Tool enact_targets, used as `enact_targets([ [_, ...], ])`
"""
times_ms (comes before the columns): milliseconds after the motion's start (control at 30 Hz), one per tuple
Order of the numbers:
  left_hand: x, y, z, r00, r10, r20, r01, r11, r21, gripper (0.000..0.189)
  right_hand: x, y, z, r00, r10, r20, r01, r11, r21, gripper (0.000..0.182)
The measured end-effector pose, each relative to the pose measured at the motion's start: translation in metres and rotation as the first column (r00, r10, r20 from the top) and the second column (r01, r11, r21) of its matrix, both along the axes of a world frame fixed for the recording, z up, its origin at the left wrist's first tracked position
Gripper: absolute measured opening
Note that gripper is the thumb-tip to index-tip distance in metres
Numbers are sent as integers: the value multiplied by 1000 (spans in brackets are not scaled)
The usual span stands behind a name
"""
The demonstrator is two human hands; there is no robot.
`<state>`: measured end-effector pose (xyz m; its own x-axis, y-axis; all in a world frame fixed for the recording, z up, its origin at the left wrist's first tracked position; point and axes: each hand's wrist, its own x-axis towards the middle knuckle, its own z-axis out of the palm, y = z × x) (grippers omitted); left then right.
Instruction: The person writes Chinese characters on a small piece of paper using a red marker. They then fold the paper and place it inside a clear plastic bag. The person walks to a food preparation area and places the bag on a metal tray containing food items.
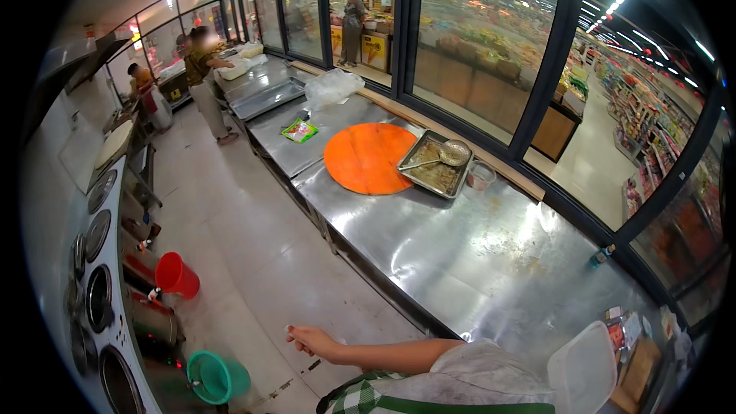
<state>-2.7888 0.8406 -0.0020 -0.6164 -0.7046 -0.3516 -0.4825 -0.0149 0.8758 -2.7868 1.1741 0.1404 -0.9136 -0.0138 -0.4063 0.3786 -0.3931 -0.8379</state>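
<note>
My right hand (pixel 310 342) reaches across in front of my body over the tiled floor, fingers curled. A small pale spot shows at its fingertips, too small to tell what it is. My left hand is out of view. Along my right side runs a stainless steel worktable (pixel 397 241). On it lie a round orange board (pixel 368 158) and a metal tray (pixel 428 181) with brownish residue, its edge over the board. A perforated skimmer (pixel 454 153) rests across that tray. Beside it stands a clear plastic tub (pixel 480 175).
On the left is a counter with round cooking wells (pixel 100 298). A red bucket (pixel 177 276) and a green bucket (pixel 217 378) stand below it. Farther along, a co-worker (pixel 201 80) stands at the table. A translucent plastic container (pixel 582 368) is at lower right.
</note>
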Motion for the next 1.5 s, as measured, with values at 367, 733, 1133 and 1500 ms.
enact_targets([
  [367, -243, 15, -20, 974, -227, 28, 228, 963, -146, 16, -223, -16, -16, 997, -62, -53, 64, 997, 41, 59],
  [733, -499, -6, -23, 907, -418, 45, 413, 866, -284, 15, -468, -33, 16, 990, -113, -88, 123, 987, 106, 57],
  [1133, -759, 45, -47, 886, -449, 119, 452, 777, -437, 15, -746, 34, -18, 990, -144, 5, 144, 988, 62, 56],
  [1500, -988, 79, -39, 899, -387, 206, 435, 725, -534, 14, -996, 73, 5, 993, -61, -97, 62, 998, 12, 55],
])
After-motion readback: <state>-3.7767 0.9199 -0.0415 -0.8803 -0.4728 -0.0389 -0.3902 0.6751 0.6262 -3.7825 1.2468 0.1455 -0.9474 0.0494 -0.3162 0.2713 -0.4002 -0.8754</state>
